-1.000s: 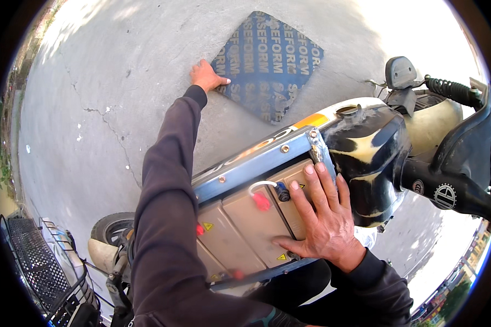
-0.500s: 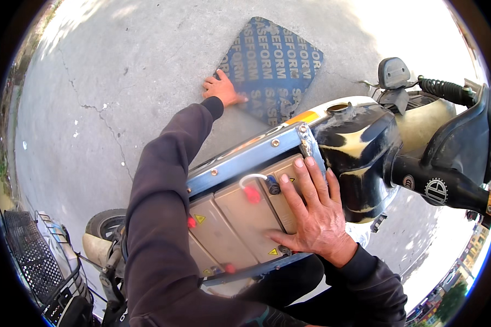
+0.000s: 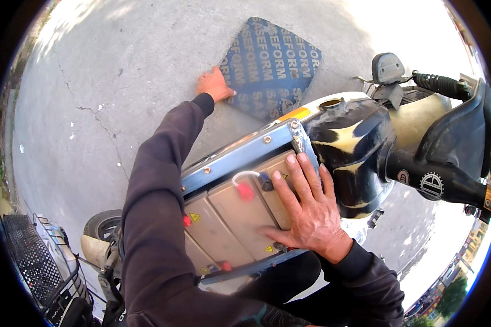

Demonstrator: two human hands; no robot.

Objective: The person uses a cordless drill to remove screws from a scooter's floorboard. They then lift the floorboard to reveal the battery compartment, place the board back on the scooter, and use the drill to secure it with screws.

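A dark blue printed board [image 3: 275,62] lies on the ground beyond the bike. At its near left edge is my left hand [image 3: 214,85], thumb over the top and fingers bent around the edge, closed on it. My right hand [image 3: 313,220] rests open and flat, fingers spread, on the right end of several tan battery blocks [image 3: 239,215]. These blocks sit inside a blue metal frame [image 3: 232,153] on the bike. A white cable with a red cap [image 3: 245,191] and a black connector [image 3: 265,182] lie on top of them.
To the right are the bike's black-and-cream body [image 3: 343,144], black handlebar stem [image 3: 414,171], mirror [image 3: 388,68] and coiled spring [image 3: 439,85]. A wheel [image 3: 101,224] and black mesh basket [image 3: 30,250] stand at lower left. Cracked concrete [image 3: 109,60] surrounds the bike.
My left hand has shifted slightly left, and its spread fingers have closed on the board's edge. My right hand stays on the battery blocks. The view has shifted a little.
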